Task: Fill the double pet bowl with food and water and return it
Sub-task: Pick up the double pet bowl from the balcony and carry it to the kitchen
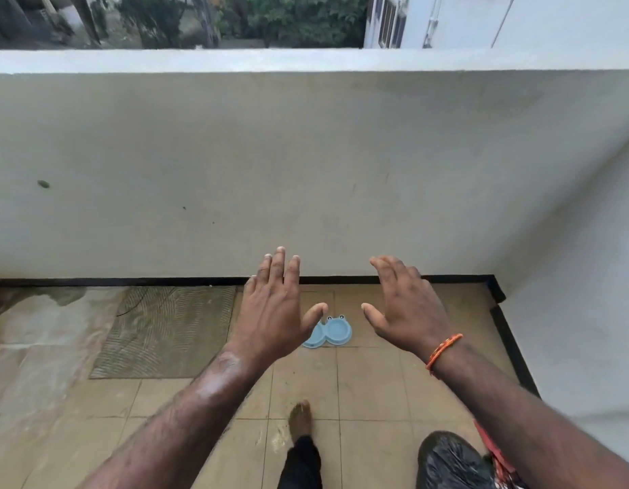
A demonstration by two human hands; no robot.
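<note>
A light blue double pet bowl (332,331) with frog eyes lies on the tan floor tiles near the base of the balcony wall. Its left half is hidden behind my left thumb. Both visible bowl hollows look empty. My left hand (274,308) is stretched out palm down, fingers straight and spread, high above the floor and holding nothing. My right hand (404,308) is held the same way to the right of the bowl, with an orange thread band on its wrist. Neither hand touches the bowl.
A white parapet wall (306,164) with a black skirting closes off the front and right. A grey ribbed mat (164,330) lies on the floor to the left. A black plastic bag (450,460) sits at bottom right. My bare foot (300,418) stands on the tiles.
</note>
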